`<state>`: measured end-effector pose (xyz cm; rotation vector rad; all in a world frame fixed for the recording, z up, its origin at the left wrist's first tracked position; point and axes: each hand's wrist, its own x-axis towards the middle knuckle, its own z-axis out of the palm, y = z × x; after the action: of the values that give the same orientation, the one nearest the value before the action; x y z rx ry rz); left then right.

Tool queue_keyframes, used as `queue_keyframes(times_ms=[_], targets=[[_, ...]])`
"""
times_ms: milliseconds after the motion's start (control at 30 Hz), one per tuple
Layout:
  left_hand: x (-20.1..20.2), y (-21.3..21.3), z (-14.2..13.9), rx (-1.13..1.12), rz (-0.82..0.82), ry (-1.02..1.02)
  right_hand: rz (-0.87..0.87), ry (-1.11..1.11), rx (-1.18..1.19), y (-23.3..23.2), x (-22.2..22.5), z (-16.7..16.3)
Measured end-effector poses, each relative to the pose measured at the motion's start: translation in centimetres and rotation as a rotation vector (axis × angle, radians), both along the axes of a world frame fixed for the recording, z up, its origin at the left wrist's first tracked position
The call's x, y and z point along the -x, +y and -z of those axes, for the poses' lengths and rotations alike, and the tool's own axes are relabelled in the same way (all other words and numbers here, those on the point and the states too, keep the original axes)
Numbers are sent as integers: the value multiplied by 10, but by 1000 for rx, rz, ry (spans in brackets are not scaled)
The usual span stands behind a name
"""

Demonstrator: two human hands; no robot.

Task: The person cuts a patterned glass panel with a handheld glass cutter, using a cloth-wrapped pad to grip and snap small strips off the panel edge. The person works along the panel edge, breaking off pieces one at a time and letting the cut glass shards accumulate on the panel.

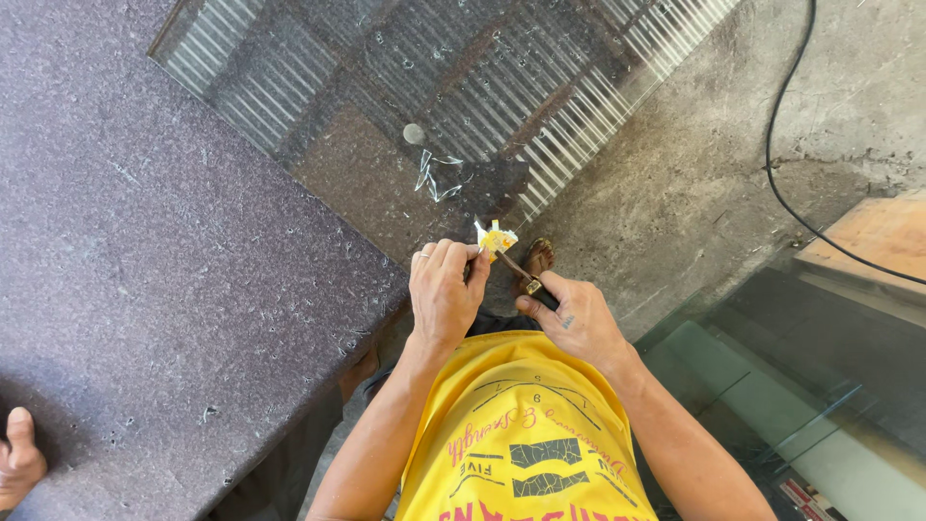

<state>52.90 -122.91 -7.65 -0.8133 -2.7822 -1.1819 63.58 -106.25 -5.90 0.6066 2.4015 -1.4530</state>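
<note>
Forearms come up from the bottom of the frame on either side of your yellow printed T-shirt (526, 434), bent at the elbows so both hands meet near the middle of the picture. Your left hand (444, 289) is curled into a loose fist, knuckles up, a thin ring on one finger, its fingertips closed round the small yellow-and-white crumpled scrap (498, 238) that sticks out just above them. Your right hand (569, 314) sits slightly lower and to the right, fingers pinched on the dark handle of a slim metal-tipped hand tool (516, 270), which slants up and left so its tip touches the scrap. The two hands are close together but not touching; the tool bridges the gap between them.

The scrap sits at the centre of the frame, just off the right edge of the dark purple felt-covered surface (174, 241), which fills the left half and is dusted with small pale chips. A large clear glass sheet (386, 87) lies at the top, reflecting a ribbed roof, with a few glass slivers (434, 174) on it. Below the hands you can see a sandalled foot (537, 259) on the grey concrete floor (694, 174). A black cable (786, 135) runs across the upper right, more glass panes (801, 386) stand at lower right, and another person's hand (17, 458) rests at the lower left edge.
</note>
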Motion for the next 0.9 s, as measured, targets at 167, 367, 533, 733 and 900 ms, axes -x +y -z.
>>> queue_keyframes(times_ms=[167,367,533,733,900], targets=[[3,1,-5,-9,7,-17,8,161,-90,-4,4,-4],[8,0,-11,-19,25,-86,-87,-117,-156,0,12,0],[9,1,-11,-43,22,-99,-83,-89,-143,6,6,16],[8,-1,-11,-85,29,-104,-29,-12,-101,3,2,21],[-20,0,-28,-16,117,-221,-13,226,-288,11,-39,-21]])
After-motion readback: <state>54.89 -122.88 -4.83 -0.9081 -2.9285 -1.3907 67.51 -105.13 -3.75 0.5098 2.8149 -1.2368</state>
